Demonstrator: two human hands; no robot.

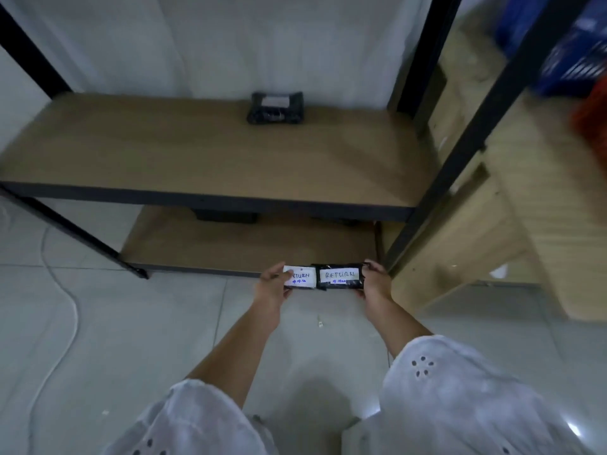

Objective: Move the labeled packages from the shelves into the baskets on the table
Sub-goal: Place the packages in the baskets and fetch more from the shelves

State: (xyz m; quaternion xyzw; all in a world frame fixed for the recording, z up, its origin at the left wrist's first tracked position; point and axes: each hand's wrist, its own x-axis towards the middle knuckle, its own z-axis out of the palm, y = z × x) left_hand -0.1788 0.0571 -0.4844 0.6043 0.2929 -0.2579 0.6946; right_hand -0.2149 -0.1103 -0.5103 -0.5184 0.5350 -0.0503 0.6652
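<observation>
A pale tiled floor (131, 323) fills the lower half of the frame, and a black metal rack (423, 60) with two wooden shelves is seen above it. The top shelf (197, 152) spans the middle of the frame; the low shelf (230, 244) shows beneath it, near the floor. A blurred wooden table (525, 178) runs down the right edge, with a blue basket (578, 50) at the upper right corner and a red basket (591, 119) just below it. White eyelet sleeves (460, 389) are seen at the bottom. One dark package (276, 107) with a pale label is left at the back of the top shelf, and dark shapes at the back of the low shelf cannot be made out. Two small packages are held side by side, touching, at lower centre in front of the low shelf. The left package (300, 277) is pinched at its outer end by the left hand (274, 284), and the right package (340, 276) is gripped at its outer end by the right hand (374, 279). Both carry white labels marked RETURN, turned up to the camera. The two hands are kept apart, one package each. The packages are judged light and soft, wrapped in glossy black film that may be slippery, so they are best taken by the short ends or across the body, clear of the label. A thin white cable (65, 316) trails over the floor at left.
</observation>
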